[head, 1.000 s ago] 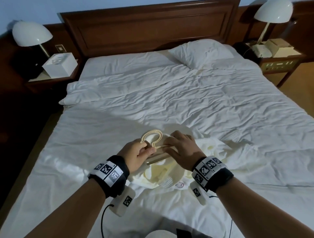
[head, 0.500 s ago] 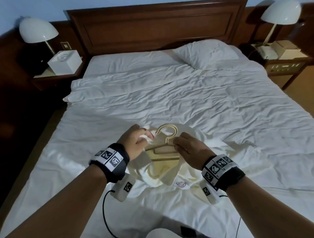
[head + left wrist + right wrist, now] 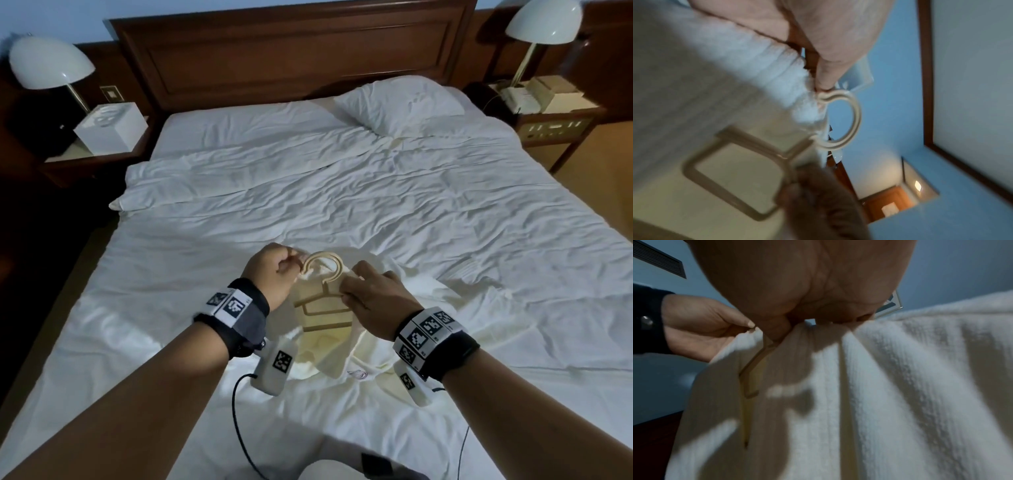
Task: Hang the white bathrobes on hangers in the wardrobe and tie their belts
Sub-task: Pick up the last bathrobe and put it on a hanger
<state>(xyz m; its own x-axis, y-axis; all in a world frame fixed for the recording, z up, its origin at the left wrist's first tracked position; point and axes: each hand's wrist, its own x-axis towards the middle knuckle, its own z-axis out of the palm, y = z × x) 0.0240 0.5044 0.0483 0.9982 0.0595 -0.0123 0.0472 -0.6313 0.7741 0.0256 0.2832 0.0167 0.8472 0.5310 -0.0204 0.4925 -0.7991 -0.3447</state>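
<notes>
Over the near half of the bed (image 3: 411,212), I hold the bathrobe (image 3: 329,356) up on its hanger (image 3: 323,274). My left hand (image 3: 270,274) pinches robe cloth beside the hook; my right hand (image 3: 373,301) grips cloth and hanger neck. Bare sheet spreads wide on both sides. The right wrist view alone shows the robe's hanging folds (image 3: 900,386).

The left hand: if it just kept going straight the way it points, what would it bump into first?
Probably the hanger: the left hand already pinches bathrobe cloth right at its hook, and points toward the right hand just beyond. Depth is hard to judge.
</notes>
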